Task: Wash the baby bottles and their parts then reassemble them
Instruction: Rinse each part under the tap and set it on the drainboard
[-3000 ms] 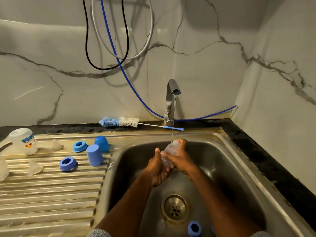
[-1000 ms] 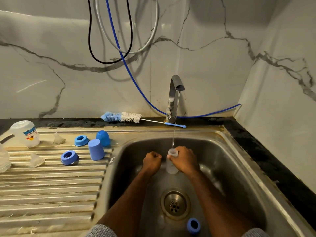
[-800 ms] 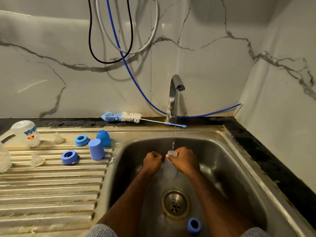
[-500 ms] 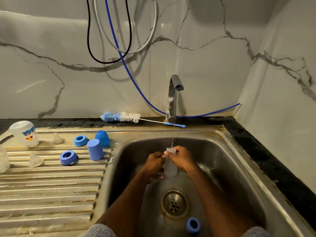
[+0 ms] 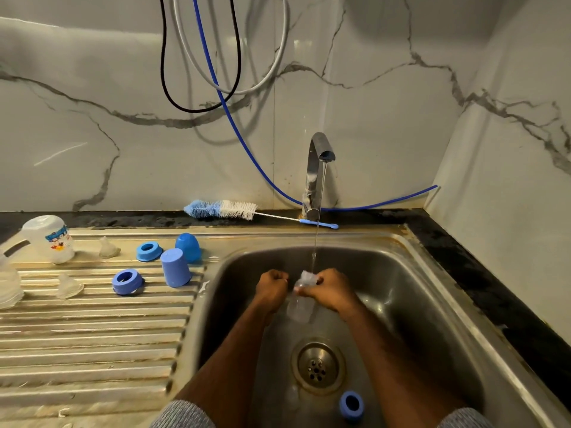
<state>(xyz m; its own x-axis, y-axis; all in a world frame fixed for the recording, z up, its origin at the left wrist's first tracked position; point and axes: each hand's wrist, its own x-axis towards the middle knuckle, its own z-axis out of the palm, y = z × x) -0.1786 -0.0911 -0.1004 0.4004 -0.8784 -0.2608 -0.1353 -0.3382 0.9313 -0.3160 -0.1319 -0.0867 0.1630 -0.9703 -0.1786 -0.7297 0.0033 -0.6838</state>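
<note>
From the head view, we hold a clear bottle (image 5: 300, 299) upright over the sink (image 5: 432, 291), its long axis vertical and its open mouth right under the thin stream falling from the tap (image 5: 318, 168). Our right hand (image 5: 329, 291) has its fingers curled round the bottle's neck; our left hand (image 5: 272, 287) sits just beside it, curled into a fist, and we cannot tell whether it touches the bottle. The bottle hangs below and between both hands, nearer the right. A blue ring (image 5: 351, 404) lies in the basin near the drain (image 5: 318, 364). On the draining board (image 5: 92, 335) wait another bottle (image 5: 49, 239), two more rings (image 5: 127, 281), caps (image 5: 175, 267) and a brush (image 5: 222, 209).
</note>
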